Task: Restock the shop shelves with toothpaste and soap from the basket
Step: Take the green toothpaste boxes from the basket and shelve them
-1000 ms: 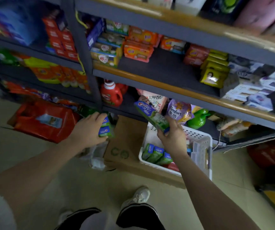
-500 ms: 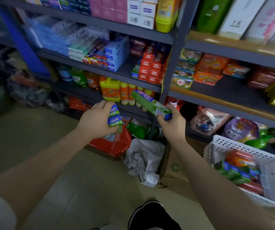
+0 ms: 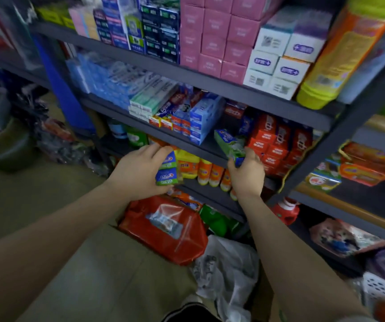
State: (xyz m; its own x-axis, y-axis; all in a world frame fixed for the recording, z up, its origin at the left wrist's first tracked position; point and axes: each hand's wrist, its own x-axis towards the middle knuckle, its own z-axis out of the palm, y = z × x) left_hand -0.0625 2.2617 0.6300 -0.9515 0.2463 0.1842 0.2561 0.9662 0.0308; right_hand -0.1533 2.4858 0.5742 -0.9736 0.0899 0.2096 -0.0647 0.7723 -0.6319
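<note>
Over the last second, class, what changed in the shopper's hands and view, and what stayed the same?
The right hand lifted its green toothpaste box from above the basket to the toothpaste shelf. The view swung left and up. The left hand still grips its green boxes; nothing was released.

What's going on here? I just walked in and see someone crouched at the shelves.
A person is restocking toothpaste. The left hand holds a small stack of green toothpaste boxes below the toothpaste shelf. The right hand holds one long green box, angled toward a gap beside the red boxes. Neither is shelved yet.
</note>
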